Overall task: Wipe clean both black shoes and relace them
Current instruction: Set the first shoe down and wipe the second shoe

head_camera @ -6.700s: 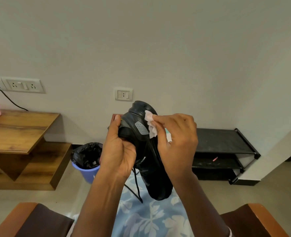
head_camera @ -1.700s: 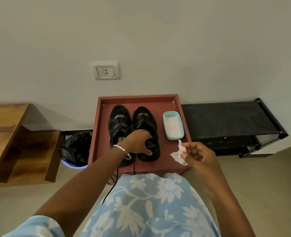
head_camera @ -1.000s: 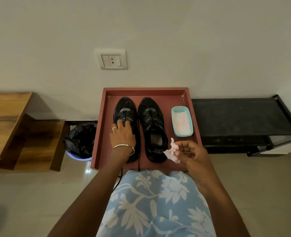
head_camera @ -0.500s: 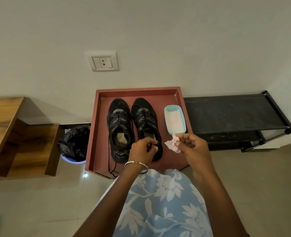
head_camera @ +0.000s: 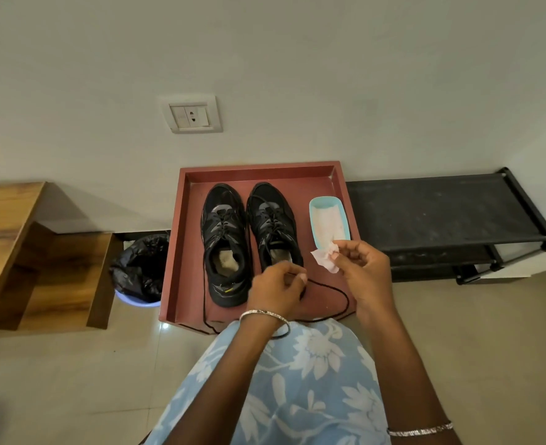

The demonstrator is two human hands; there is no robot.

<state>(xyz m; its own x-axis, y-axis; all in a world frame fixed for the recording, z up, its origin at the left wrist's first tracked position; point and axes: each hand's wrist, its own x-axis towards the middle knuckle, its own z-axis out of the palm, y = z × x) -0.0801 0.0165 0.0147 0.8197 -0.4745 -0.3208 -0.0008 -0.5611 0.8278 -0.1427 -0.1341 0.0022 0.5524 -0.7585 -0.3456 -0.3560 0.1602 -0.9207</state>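
Against the wall, on a pale tiled floor, a wooden unit (head_camera: 24, 252) stands at the left and a low black rack (head_camera: 441, 213) at the right. Between them sits a red tray (head_camera: 188, 252), its far rim to the wall. A blue floral dress (head_camera: 297, 380) fills the near foreground, its edge meeting the tray's front rim. A bin (head_camera: 140, 268) lined with a black bag stands just left of the tray, partly under the wooden unit.

Both black shoes lie side by side in the tray, toes to the wall, soles down: the left shoe (head_camera: 223, 226) nearer the bin, the right shoe (head_camera: 271, 220) just beside it. Something pale shows inside the left shoe.

The left hand (head_camera: 275, 292) hovers over the heel of the right shoe, fingers curled in, pinching a black lace (head_camera: 345, 297). The lace loops out to the right across the tray floor and back over the front rim. The right hand (head_camera: 364, 268) is held above the tray's right side, thumb and forefinger nipping a crumpled pinkish wipe (head_camera: 324, 256), the other fingers loosely bent.

A turquoise dish (head_camera: 325, 200) with pale sheets in it lies in the tray right of the shoes, just beyond the wipe. A white socket (head_camera: 191, 115) sits on the wall above. A thin bangle (head_camera: 263, 314) circles the left wrist.
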